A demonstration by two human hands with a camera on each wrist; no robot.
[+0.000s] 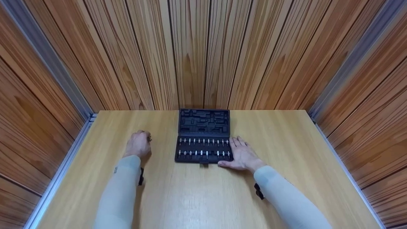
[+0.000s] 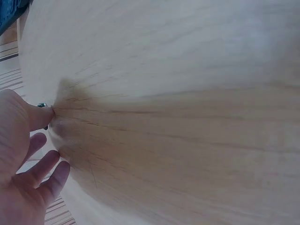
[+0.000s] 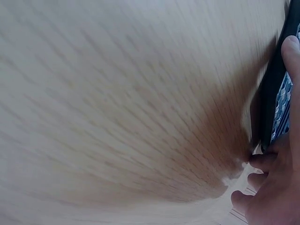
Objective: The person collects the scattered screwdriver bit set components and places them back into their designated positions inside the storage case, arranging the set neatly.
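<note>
A black tool case lies unfolded on the table, its moulded lid standing up at the back. Two rows of small silver socket bits fill its base, with a gap in the front row right of the middle. Left of the case, my left hand pinches a small metal bit between thumb and index finger; most of it is hidden. The other fingers of that hand are loosely bent. My right hand rests against the case's right side, fingers stretched along the edge and thumb at the front corner.
The wooden table meets a wood-plank wall right behind the case lid. Plank walls with metal rails close off both sides. A latch tab sticks out from the case's front edge.
</note>
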